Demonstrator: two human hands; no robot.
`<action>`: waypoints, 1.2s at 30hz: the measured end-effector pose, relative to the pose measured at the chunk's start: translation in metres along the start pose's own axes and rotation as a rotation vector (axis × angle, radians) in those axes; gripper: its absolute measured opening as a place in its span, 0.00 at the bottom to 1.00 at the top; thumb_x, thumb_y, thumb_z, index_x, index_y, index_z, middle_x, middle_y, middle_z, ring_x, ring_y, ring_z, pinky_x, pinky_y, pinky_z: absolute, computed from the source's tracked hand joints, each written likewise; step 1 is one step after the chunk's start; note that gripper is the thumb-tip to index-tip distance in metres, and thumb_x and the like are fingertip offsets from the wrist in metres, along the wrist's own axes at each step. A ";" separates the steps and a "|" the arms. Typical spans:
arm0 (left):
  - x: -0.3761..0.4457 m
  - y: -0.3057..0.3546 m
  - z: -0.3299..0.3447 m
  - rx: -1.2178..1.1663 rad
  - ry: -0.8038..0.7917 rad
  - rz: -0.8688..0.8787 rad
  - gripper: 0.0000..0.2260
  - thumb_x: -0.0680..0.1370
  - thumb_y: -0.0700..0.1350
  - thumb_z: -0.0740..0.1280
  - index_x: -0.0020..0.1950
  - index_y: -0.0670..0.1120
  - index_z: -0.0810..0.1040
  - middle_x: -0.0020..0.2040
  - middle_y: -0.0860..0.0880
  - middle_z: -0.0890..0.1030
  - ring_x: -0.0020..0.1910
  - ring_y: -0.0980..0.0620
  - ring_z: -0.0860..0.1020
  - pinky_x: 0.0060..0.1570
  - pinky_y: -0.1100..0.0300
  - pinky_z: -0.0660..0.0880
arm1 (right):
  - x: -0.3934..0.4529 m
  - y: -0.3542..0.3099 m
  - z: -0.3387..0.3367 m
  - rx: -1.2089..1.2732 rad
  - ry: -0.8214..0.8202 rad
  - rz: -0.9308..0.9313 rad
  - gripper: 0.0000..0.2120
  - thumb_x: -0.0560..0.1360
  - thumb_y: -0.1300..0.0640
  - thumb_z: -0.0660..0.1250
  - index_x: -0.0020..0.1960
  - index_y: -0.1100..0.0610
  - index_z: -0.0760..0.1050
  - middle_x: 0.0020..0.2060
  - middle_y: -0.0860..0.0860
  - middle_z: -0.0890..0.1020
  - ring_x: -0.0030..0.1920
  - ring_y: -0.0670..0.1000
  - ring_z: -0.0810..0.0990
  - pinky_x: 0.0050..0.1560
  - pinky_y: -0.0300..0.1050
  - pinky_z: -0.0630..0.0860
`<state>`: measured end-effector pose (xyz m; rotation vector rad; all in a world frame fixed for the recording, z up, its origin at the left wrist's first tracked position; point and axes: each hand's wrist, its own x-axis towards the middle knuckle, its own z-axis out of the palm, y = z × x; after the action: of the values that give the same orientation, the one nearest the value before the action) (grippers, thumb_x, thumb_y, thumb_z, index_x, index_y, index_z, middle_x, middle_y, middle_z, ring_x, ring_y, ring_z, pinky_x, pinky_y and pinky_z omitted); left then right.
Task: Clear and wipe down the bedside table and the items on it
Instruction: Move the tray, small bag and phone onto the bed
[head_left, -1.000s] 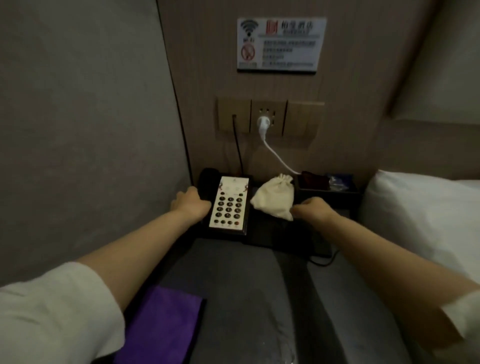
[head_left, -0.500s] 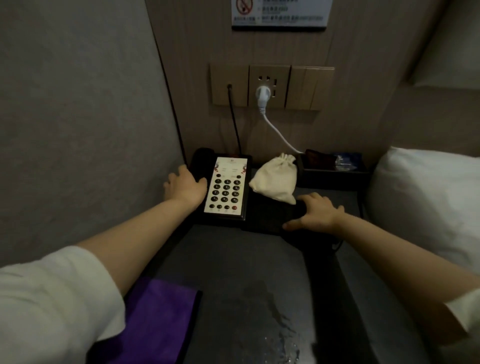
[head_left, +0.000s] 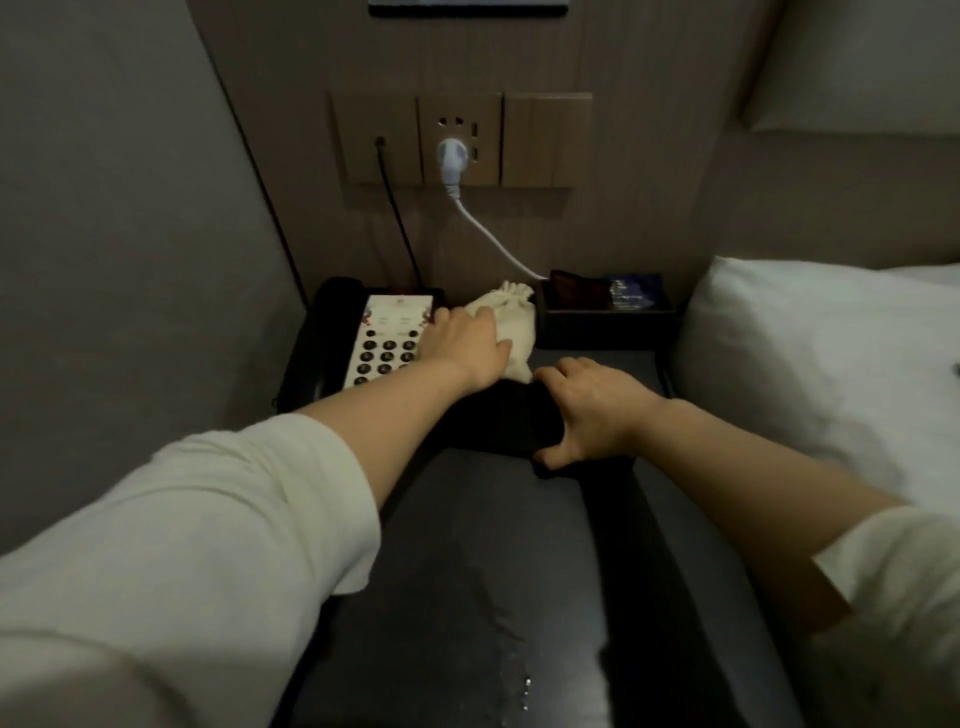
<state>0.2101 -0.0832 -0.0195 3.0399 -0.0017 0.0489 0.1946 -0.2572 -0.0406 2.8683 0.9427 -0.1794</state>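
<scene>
- Two hands were out over the dark worktop (head_left: 467, 545), both reaching toward the wall end.
- The left hand (head_left: 462, 348) lay on the cream drawstring pouch (head_left: 511, 325), fingers mostly straight across the cloth, thumb pointing toward the right. Honestly couldn't tell if it was pinching the pouch or just resting on it.
- The right hand (head_left: 587, 410) had its fingers curled over the edge of a flat black thing (head_left: 498, 421) lying on the worktop, thumb tucked at the near edge. Too dark to say what that thing was.
- The phone (head_left: 374, 338) sat at the far left, white keypad face up, just beside the pouch and partly under the left hand.
- A black tray (head_left: 608, 325) with a couple of small packets stood at the back right.
- A white plug (head_left: 449, 158) sat in the wall socket, its cord running down behind the pouch.
- Some wet streaks (head_left: 511, 670) showed on the near part of the worktop.
- A white pillow (head_left: 831, 353) was on the bed to the right.
</scene>
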 end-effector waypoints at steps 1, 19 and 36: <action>0.005 0.004 0.002 0.001 0.030 -0.038 0.22 0.80 0.56 0.57 0.69 0.44 0.68 0.66 0.39 0.72 0.66 0.38 0.67 0.61 0.49 0.66 | -0.001 0.002 -0.001 -0.013 0.014 -0.013 0.48 0.61 0.29 0.70 0.71 0.57 0.63 0.61 0.57 0.73 0.61 0.59 0.72 0.62 0.51 0.72; 0.018 0.024 0.013 -0.453 -0.136 -0.431 0.34 0.71 0.54 0.71 0.73 0.43 0.65 0.69 0.40 0.70 0.67 0.40 0.69 0.64 0.52 0.71 | -0.070 0.013 -0.041 -0.093 -0.162 -0.066 0.47 0.61 0.26 0.66 0.68 0.56 0.64 0.59 0.56 0.73 0.57 0.58 0.73 0.55 0.49 0.73; -0.062 0.025 -0.041 -0.901 0.314 -0.516 0.13 0.70 0.40 0.68 0.54 0.40 0.75 0.53 0.40 0.78 0.47 0.42 0.77 0.43 0.56 0.71 | -0.160 0.017 -0.080 0.044 -0.073 0.122 0.45 0.62 0.27 0.67 0.65 0.58 0.66 0.58 0.58 0.73 0.58 0.59 0.73 0.56 0.49 0.72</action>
<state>0.1471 -0.1045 0.0218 2.0322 0.5993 0.3671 0.0825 -0.3519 0.0633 2.9255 0.7578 -0.2935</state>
